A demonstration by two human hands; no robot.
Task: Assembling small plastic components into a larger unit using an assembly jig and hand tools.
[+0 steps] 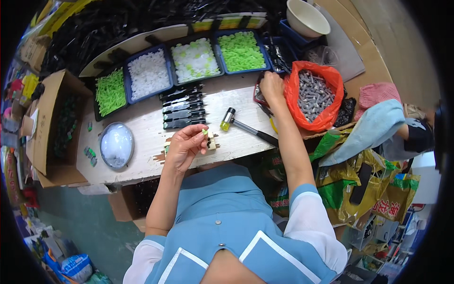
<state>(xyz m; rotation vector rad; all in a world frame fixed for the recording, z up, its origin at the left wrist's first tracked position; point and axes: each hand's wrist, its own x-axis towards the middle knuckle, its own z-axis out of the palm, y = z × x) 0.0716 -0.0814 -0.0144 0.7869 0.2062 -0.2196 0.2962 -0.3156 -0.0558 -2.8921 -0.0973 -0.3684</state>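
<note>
My left hand point(184, 146) is raised over the front of the table, thumb and fingertips pinching a small light-green plastic piece point(205, 131). Just beside and beneath those fingers lies a cream-coloured block point(211, 143), partly hidden by the hand. My right hand point(273, 89) reaches down into a small red-edged tray point(258, 96) of dark little parts; its fingertips are hidden. Between the hands rests a hammer point(250, 129) with a yellow face and black handle. Black flat strips point(183, 110) lie in a row beyond my left hand.
Along the back stand bins of green sticks point(110, 92), white pieces point(149, 73), mixed white-green pieces point(196, 59) and green pieces point(242, 51). A red bag point(302, 120) of grey parts sits right. A round dish point(117, 145) and cardboard box point(45, 128) stand left.
</note>
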